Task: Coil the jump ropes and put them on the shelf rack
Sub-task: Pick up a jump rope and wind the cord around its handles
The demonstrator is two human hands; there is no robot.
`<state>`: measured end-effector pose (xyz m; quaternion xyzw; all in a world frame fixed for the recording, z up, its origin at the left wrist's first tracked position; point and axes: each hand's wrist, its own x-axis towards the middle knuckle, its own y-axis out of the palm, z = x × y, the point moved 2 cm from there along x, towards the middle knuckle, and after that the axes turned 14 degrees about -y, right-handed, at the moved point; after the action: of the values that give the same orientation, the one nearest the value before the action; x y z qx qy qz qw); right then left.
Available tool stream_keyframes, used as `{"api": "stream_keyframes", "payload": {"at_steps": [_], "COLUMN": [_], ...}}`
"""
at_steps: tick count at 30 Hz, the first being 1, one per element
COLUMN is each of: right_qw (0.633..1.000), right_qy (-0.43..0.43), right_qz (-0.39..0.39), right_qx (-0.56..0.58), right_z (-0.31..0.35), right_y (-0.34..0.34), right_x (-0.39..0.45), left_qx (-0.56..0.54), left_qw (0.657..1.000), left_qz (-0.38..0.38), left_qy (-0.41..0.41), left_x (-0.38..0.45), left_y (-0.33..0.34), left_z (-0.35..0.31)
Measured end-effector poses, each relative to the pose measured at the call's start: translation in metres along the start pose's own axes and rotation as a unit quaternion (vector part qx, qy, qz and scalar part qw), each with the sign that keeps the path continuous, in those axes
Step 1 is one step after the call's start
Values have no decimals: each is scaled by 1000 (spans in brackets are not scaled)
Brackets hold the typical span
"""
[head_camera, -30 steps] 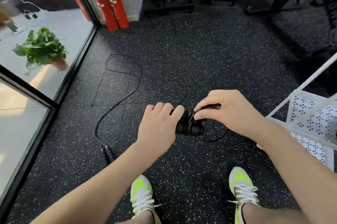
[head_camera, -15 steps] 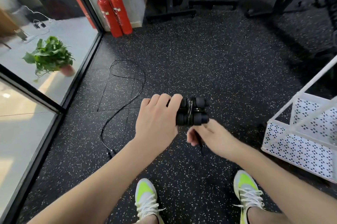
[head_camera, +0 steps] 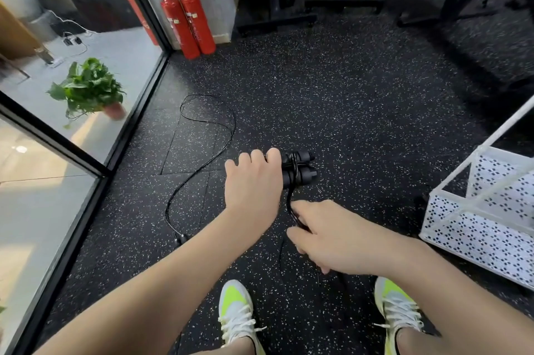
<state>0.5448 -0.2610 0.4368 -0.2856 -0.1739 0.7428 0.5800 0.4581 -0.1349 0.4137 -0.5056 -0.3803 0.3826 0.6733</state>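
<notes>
Left hand [head_camera: 254, 187] grips the paired black jump-rope handles [head_camera: 299, 171], held above the speckled floor [head_camera: 346, 100]. Right hand [head_camera: 326, 236] pinches the cord [head_camera: 289, 201] wound round them. A second rope [head_camera: 208, 140] lies uncoiled at left; the white shelf rack [head_camera: 479, 210] stands at right.

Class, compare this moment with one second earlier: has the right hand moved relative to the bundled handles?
Yes. The right hand was beside the jump rope handles; now it is below them, nearer the shoes, pulling cord.
</notes>
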Motion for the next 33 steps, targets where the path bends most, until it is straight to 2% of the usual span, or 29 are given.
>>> {"api": "stream_keyframes", "payload": {"at_steps": [4, 8, 12, 16, 21, 27, 31, 33], "right_qw": [999, 997, 994, 988, 994, 991, 973, 966], "right_qy": [-10, -35, -53, -46, -43, -69, -92, -87], "right_qz": [-23, -57, -2, 32, -29, -113, -213, -236], "right_qx": [-27, -35, -98, -144, -99, -28, 19, 56], "right_z": [2, 3, 11, 12, 4, -7, -20, -32], "right_y": [-2, -21, -16, -4, -16, -46, -65, -69], "right_x": [1, -5, -4, -3, -5, -6, -5, -2], "left_qx": [-3, 1, -15, -54, -22, -13, -48, -65], "left_qw": [1000, 1000, 1000, 997, 1000, 990, 971, 962], "left_qz": [13, 0, -3, 56, 14, -56, -110, -134], "left_qy": [-10, 15, 17, -5, 10, 129, 205, 229], "left_x": [1, -3, -5, -3, -10, -24, -28, -30], "left_y": [4, 3, -1, 3, 8, 11, 19, 15], "left_z": [3, 3, -1, 3, 10, 9, 9, 8]}}
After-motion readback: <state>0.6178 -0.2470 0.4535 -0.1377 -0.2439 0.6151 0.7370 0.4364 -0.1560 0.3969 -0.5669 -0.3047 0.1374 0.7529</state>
